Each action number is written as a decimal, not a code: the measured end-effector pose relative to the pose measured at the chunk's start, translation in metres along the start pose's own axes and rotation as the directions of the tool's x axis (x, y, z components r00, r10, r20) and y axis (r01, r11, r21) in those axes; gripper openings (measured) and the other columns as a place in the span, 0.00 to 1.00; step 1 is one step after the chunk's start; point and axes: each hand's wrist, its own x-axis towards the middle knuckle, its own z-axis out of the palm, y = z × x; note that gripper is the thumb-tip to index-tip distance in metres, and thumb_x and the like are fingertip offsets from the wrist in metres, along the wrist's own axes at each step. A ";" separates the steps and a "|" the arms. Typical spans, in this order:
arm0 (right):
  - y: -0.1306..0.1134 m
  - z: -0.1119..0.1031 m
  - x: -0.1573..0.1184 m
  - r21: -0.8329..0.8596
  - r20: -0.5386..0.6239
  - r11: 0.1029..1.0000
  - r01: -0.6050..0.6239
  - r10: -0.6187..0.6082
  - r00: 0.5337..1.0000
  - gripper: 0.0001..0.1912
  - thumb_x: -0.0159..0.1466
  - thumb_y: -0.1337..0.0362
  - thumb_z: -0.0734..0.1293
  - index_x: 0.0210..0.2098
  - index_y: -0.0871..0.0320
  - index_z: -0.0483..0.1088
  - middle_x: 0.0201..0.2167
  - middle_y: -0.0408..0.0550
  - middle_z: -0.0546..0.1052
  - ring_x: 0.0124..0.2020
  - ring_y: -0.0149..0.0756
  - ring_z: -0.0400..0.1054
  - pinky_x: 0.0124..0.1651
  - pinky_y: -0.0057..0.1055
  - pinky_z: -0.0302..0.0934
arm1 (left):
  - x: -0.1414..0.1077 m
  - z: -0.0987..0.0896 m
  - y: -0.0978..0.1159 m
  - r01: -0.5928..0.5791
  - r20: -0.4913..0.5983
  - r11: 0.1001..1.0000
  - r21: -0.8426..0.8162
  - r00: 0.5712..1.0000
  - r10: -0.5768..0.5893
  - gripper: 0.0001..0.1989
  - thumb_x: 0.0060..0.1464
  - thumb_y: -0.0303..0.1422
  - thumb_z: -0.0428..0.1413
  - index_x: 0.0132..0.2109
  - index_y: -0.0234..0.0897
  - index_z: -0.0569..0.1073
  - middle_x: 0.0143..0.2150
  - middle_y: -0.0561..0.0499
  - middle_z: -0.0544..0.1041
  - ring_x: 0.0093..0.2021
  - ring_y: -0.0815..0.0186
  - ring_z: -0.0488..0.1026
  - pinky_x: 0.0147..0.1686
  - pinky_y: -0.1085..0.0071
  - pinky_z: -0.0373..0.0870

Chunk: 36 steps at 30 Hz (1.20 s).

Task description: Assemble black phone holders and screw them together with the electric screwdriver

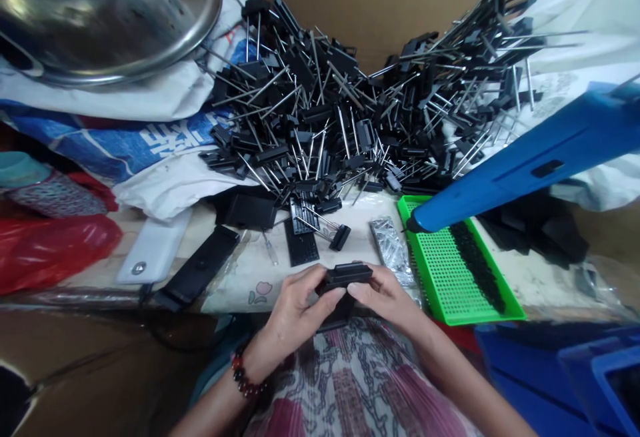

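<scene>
Close to my body, at the table's front edge, both hands hold one black plastic part (346, 274) with a raised ridge along its top. My left hand (305, 297) grips its left end, thumb on the near face. On the other end, the fingers and thumb of my right hand (383, 293) are closed. Below the hands, part of the black piece drops into shadow. Just beyond lies a small black part with two metal rods (340, 237), beside a dark plate with slots (303, 240).
A large heap of black parts with metal rods (320, 117) fills the back. On the right, a blue electric screwdriver (505, 163) reaches over a green basket (415, 250) of small black pieces. A bag of screws (391, 247), a white power bank (153, 250) and a metal bowl (115, 17) are around.
</scene>
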 end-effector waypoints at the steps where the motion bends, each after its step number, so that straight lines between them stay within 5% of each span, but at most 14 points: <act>1: -0.001 -0.001 0.000 -0.038 -0.003 0.999 0.016 -0.016 1.000 0.16 0.63 0.51 0.66 0.31 0.59 0.71 0.26 0.42 0.70 0.28 0.32 0.63 0.31 0.27 0.58 | 0.001 -0.002 0.002 -0.027 0.006 0.999 0.044 1.000 0.027 0.10 0.60 0.36 0.53 0.33 0.36 0.70 0.26 0.54 0.69 0.27 0.69 0.66 0.28 0.74 0.63; 9: 0.008 -0.008 0.000 0.004 0.048 1.000 0.019 -0.019 0.999 0.18 0.61 0.47 0.66 0.35 0.57 0.72 0.31 0.47 0.72 0.33 0.37 0.64 0.37 0.32 0.59 | 0.005 -0.006 0.018 -0.218 0.033 0.935 0.281 0.976 0.217 0.07 0.61 0.32 0.52 0.35 0.36 0.71 0.30 0.50 0.74 0.32 0.66 0.71 0.33 0.72 0.67; 16: 0.019 -0.007 -0.003 0.056 0.028 0.998 -0.017 0.015 0.999 0.18 0.58 0.48 0.70 0.39 0.56 0.74 0.34 0.47 0.75 0.36 0.38 0.68 0.41 0.33 0.61 | 0.004 -0.004 0.022 -0.274 0.038 0.908 0.317 0.960 0.277 0.09 0.62 0.31 0.50 0.37 0.33 0.73 0.33 0.46 0.76 0.34 0.64 0.72 0.36 0.68 0.69; 18: 0.018 -0.003 -0.002 0.066 0.033 0.998 -0.011 0.009 0.999 0.18 0.59 0.49 0.69 0.40 0.56 0.74 0.35 0.47 0.75 0.37 0.39 0.68 0.43 0.33 0.62 | 0.004 -0.005 0.020 -0.205 -0.008 0.951 0.232 0.977 0.213 0.08 0.61 0.32 0.52 0.36 0.33 0.73 0.32 0.48 0.76 0.33 0.64 0.72 0.34 0.70 0.68; 21: 0.015 0.006 0.000 0.045 0.093 0.998 -0.043 0.038 0.995 0.20 0.60 0.48 0.68 0.43 0.57 0.73 0.37 0.47 0.75 0.39 0.40 0.67 0.44 0.34 0.62 | 0.005 -0.008 0.013 0.035 -0.133 0.993 -0.110 0.990 -0.049 0.08 0.58 0.35 0.55 0.34 0.35 0.73 0.30 0.51 0.75 0.30 0.67 0.71 0.31 0.73 0.68; 24: 0.012 0.012 0.004 -0.056 0.144 0.992 -0.115 0.122 0.982 0.21 0.60 0.47 0.67 0.38 0.61 0.72 0.31 0.45 0.72 0.33 0.37 0.65 0.36 0.30 0.60 | 0.004 -0.014 0.000 0.145 -0.191 0.857 -0.495 0.944 -0.271 0.08 0.56 0.37 0.57 0.39 0.37 0.74 0.34 0.51 0.77 0.34 0.66 0.73 0.36 0.73 0.71; 26: 0.010 0.011 0.005 -0.162 0.093 0.977 -0.137 0.154 0.984 0.20 0.60 0.48 0.66 0.31 0.61 0.70 0.25 0.42 0.68 0.27 0.32 0.60 0.29 0.27 0.54 | 0.002 -0.022 -0.009 0.148 -0.227 0.821 -0.551 0.920 -0.319 0.11 0.52 0.36 0.60 0.42 0.38 0.73 0.35 0.53 0.78 0.34 0.67 0.73 0.36 0.74 0.71; 30: 0.003 -0.003 0.007 -0.357 0.025 0.933 -0.044 0.057 0.998 0.16 0.61 0.53 0.66 0.27 0.60 0.67 0.25 0.43 0.67 0.27 0.32 0.61 0.29 0.28 0.53 | -0.004 -0.045 -0.017 0.229 -0.155 0.950 -0.211 0.952 -0.264 0.13 0.47 0.31 0.62 0.42 0.39 0.74 0.30 0.56 0.76 0.26 0.71 0.70 0.26 0.78 0.66; 36: -0.005 -0.012 0.003 -0.390 0.008 0.921 -0.021 0.026 1.000 0.10 0.61 0.57 0.66 0.29 0.58 0.66 0.23 0.39 0.65 0.26 0.30 0.58 0.27 0.26 0.51 | -0.003 -0.049 -0.008 0.156 0.185 0.973 0.169 0.965 -0.187 0.10 0.52 0.30 0.57 0.42 0.42 0.78 0.35 0.54 0.81 0.35 0.64 0.76 0.35 0.75 0.68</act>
